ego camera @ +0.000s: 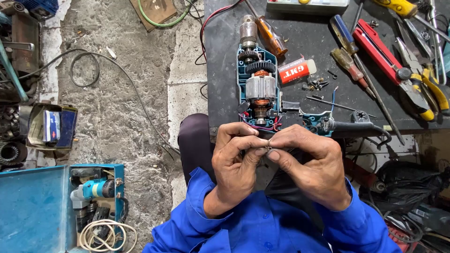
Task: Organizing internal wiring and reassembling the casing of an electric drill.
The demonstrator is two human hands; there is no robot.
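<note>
1. Head view, centre: both hands meet just below the bench edge. The left hand and the right hand each pinch, with thumb and forefinger, the same small metal part, which sits right between the fingertips. It is too small to tell what kind of piece it is.

2. At twelve o'clock from the hands lies the opened drill on the dark workbench, its teal shell half off, so the copper-wound armature, the gears and the chuck show. Its red and violet wires run just above the knuckles.

3. At one o'clock from the drill's motor lies a small red and white box, with a heap of loose screws just beside it.

4. From one to three o'clock the bench holds screwdrivers with blue, amber and yellow handles, and yellow-handled pliers.

5. At eight o'clock, on the concrete floor, an open blue case holds another power tool and a coiled white cord.

6. My reading: this looks like the fiddly stage of a drill repair, with a tiny piece being worked or checked by fingertip. Seating such a piece in the housing would call for a steady pinch and care, since it could easily drop among the floor clutter.
</note>
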